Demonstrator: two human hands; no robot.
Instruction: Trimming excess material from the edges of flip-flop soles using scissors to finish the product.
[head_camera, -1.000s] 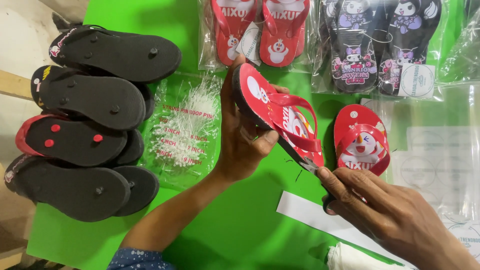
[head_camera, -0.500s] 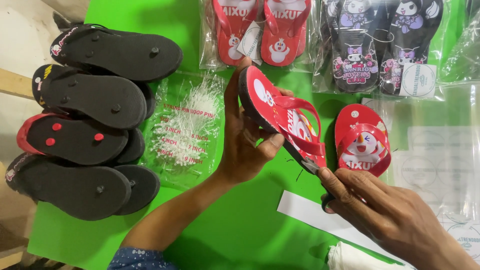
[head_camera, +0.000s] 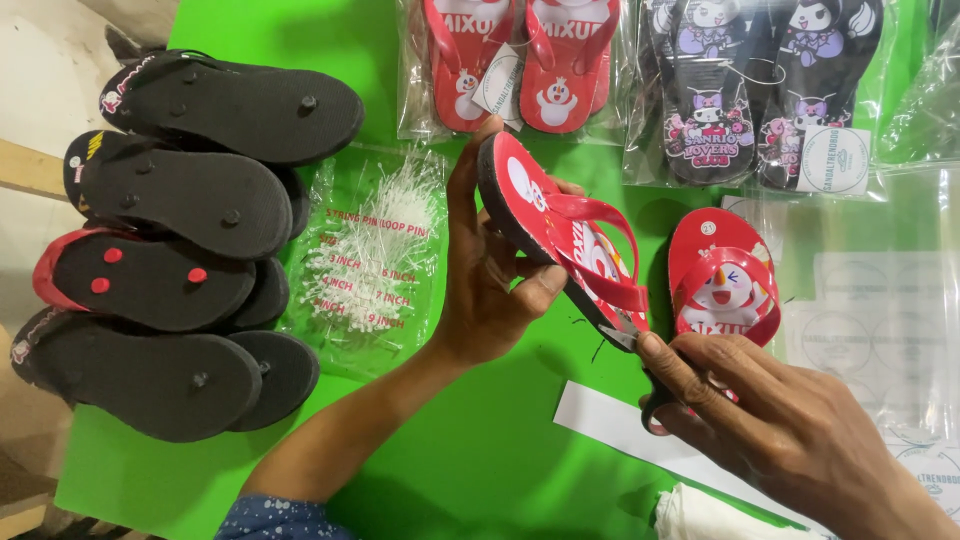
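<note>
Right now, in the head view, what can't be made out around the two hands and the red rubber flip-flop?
- Small metal-tipped tool: mostly hidden inside the right hand; its kind is unclear.
- Red rubber flip-flop: its heel end is covered by the right hand, its underside by the left hand.
- Second red flip-flop: its lower end is behind the right hand.

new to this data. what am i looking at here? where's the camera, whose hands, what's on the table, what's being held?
There is no machine: one camera sits on a person's head and looks down at their two bare hands over a green table. The left hand holds a small red flip-flop tilted on edge. The right hand holds small scissors at the flip-flop's lower end. The matching red flip-flop lies flat beside it. At the left is a pile of black flip-flops, soles up. In the middle lies a clear bag of white plastic loop pins. Along the top are bagged red pairs and bagged black cartoon pairs.
</note>
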